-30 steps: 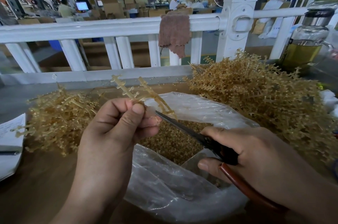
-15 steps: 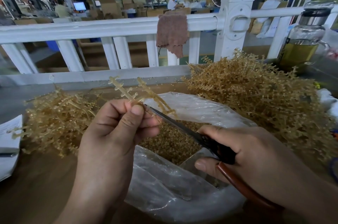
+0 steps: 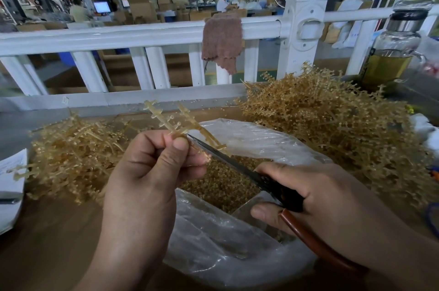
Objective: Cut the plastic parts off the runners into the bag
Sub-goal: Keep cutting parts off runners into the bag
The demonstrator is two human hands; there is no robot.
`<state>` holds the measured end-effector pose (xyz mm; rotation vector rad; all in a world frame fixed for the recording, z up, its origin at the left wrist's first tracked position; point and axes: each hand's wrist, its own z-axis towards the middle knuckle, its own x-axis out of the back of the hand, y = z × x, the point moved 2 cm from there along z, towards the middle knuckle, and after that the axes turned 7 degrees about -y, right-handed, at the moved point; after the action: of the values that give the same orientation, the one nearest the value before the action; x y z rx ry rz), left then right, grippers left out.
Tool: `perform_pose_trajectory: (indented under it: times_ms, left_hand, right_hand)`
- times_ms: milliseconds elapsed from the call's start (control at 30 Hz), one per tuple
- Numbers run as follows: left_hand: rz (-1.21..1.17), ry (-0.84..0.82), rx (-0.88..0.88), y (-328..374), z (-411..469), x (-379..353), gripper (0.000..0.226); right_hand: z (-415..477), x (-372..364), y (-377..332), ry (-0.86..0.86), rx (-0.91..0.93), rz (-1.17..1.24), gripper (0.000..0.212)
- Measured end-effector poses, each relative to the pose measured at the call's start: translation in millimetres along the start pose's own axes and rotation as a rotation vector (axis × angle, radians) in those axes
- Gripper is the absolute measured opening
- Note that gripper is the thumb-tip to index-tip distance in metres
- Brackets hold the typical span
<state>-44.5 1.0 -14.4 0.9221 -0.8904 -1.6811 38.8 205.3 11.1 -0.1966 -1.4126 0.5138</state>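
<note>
Since earlier, the scissors point(image 3: 237, 165) have slid toward the thumb of the left hand point(image 3: 147, 172), which pinches an amber, comb-like runner point(image 3: 175, 122) at frame centre, just above the open bag point(image 3: 237, 243); the right hand point(image 3: 320, 195) grips the handles. Trimming is midway, I judge; next the blades must close on a nub so it drops inside.
</note>
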Motion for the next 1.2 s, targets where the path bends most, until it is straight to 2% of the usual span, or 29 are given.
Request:
perform_pose_trajectory:
  times_ms: [133,800,933,1200]
  left_hand:
    - [0.003,0.014,0.003,0.2,-0.6,-0.4,0.011]
    - [0.035,0.074,0.043,0.2,-0.8,3.2,0.013]
    - [0.037,0.081,0.045,1.6,-1.8,1.9,0.021]
    - [0.010,0.050,0.065,3.0,-2.2,0.6,0.010]
  right_hand:
    - [-0.9,1.1,-2.6,-0.009,-0.001,0.011,0.055]
    - [0.4,0.3,-1.4,-0.070,0.012,0.000,0.051]
    - [0.3,-0.4,-0.4,-0.081,0.005,0.006,0.050]
    - [0.2,-1.2,0.7,-0.042,0.003,0.049,0.062]
